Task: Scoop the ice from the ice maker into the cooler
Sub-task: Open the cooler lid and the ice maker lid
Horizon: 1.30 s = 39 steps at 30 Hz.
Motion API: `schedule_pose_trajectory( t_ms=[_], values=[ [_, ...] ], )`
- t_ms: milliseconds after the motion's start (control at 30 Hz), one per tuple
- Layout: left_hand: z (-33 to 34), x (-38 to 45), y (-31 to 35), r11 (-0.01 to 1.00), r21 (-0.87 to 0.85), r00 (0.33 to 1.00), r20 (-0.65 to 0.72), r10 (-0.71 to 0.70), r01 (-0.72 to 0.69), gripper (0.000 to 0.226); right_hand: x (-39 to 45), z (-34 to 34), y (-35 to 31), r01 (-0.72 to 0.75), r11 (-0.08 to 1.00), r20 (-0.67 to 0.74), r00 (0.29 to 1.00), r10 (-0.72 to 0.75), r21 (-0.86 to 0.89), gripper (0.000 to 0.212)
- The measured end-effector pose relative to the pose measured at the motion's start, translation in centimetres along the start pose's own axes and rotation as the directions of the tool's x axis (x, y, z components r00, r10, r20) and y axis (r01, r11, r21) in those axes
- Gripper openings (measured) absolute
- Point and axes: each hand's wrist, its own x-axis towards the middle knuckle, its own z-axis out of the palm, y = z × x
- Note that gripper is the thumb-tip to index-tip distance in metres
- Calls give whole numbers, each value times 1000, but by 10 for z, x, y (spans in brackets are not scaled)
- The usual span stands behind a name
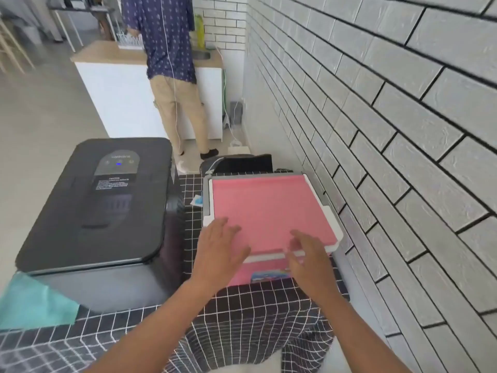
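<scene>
A pink cooler point(266, 208) with a white-rimmed lid stands on the checked tablecloth, close to the brick wall on the right; its lid is down. My left hand point(219, 249) lies flat with fingers spread on the lid's near left corner. My right hand point(309, 254) hovers over the lid's near edge, fingers apart, holding nothing. The black ice maker point(99, 203) stands to the left of the cooler, its lid closed and a small blue light lit on its panel. No ice or scoop is visible.
A black-and-white checked cloth point(242, 319) covers the table. A teal cloth point(32, 302) lies at the near left. Something black point(242, 162) stands behind the cooler. Another person point(172, 76) stands at a white counter point(113, 84) farther back. A grey brick wall point(390, 130) runs along the right.
</scene>
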Motion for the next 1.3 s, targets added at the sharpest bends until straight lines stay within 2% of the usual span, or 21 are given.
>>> schedule_pose_trajectory(
  t_ms=[133,200,267,333,533,667,733,800,900,1000,1200,1300],
  values=[
    [12,5,1,971,238,998,66,5,-21,80,26,-5,9,123,986,-4,992,-124,-110,54],
    [20,1,-4,949,311,996,79,33,-56,89,35,-1,18,186,960,79,982,-173,-209,61],
    [21,2,-7,933,351,993,112,37,-75,93,44,1,30,272,882,186,959,-215,-384,74],
    [19,5,-7,924,373,992,122,35,-79,91,50,2,38,318,813,226,946,-234,-488,82],
    [19,10,-10,931,347,993,33,113,-118,81,47,6,48,287,797,153,958,-243,-532,87],
    [19,14,-15,890,393,972,63,226,-232,79,46,7,52,311,790,160,950,-267,-528,84],
    [25,10,-16,865,419,957,37,287,-275,72,46,8,55,336,787,139,941,-310,-517,81],
    [29,8,-17,848,429,937,-10,349,-312,67,45,8,56,382,781,60,911,-407,-494,73],
    [22,13,-16,841,397,892,-106,439,-367,61,51,3,53,462,710,-124,787,-604,-531,61],
    [6,23,-11,880,330,861,-265,433,-341,51,67,-11,43,509,650,-206,676,-708,-564,57],
    [-28,80,-2,937,46,766,-564,310,-345,45,129,-49,-1,500,640,-325,578,-748,-583,51],
    [-39,118,4,925,-182,736,-663,135,-333,50,168,-60,-27,432,688,-411,574,-709,-583,53]
  ],
)
